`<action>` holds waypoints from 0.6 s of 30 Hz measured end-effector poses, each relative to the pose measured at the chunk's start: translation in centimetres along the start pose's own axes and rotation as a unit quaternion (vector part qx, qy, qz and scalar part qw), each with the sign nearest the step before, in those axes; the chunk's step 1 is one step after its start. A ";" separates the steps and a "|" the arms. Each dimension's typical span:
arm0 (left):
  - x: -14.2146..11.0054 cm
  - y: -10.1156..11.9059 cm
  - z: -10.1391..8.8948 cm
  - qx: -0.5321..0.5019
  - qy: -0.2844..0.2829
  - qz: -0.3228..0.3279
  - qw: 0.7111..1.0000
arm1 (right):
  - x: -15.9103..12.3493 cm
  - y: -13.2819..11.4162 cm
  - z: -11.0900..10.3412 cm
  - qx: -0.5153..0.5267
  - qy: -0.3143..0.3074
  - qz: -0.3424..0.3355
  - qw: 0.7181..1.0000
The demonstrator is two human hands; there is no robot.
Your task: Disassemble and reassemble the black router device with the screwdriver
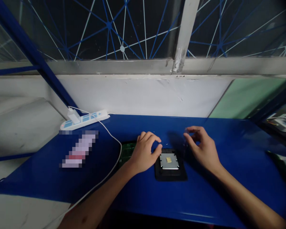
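A black flat holder (171, 176) lies on the blue table, bearing a square silver metal plate (165, 164) with a small yellowish square (168, 159) at its middle. My left hand (144, 154) is at the holder's upper left corner, thumb and forefinger curved and apart with nothing seen between them. Partly hidden behind that hand is a green circuit board (127, 151). Off to the holder's right, my right hand (203, 148) is raised over the table, thumb and forefinger pinched together. Something small and see-through shows at their tips, too faint to name.
A white power strip (88, 120) with a plugged-in charger (73, 116) stands at the back left. Its white cable (111, 135) runs over the table past my left forearm. A blurred-out pinkish item (79, 149) lies on the left. A dark item (283, 165) is at the right edge.
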State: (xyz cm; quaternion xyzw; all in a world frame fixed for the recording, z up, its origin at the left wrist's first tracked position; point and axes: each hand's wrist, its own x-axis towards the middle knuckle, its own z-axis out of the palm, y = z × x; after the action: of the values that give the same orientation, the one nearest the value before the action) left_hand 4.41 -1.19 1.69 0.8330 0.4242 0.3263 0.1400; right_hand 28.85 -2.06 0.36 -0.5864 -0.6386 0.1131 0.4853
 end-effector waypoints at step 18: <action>0.6 -0.6 -1.0 -0.037 0.146 0.011 0.989 | -1.0 0.1 1.2 0.120 0.012 -0.022 0.993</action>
State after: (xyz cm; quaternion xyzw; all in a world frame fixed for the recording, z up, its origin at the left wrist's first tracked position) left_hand 3.63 -0.39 2.44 0.7752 0.4189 0.4614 0.1036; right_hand 27.89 -2.35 -0.79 -0.5110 -0.6278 0.1708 0.5618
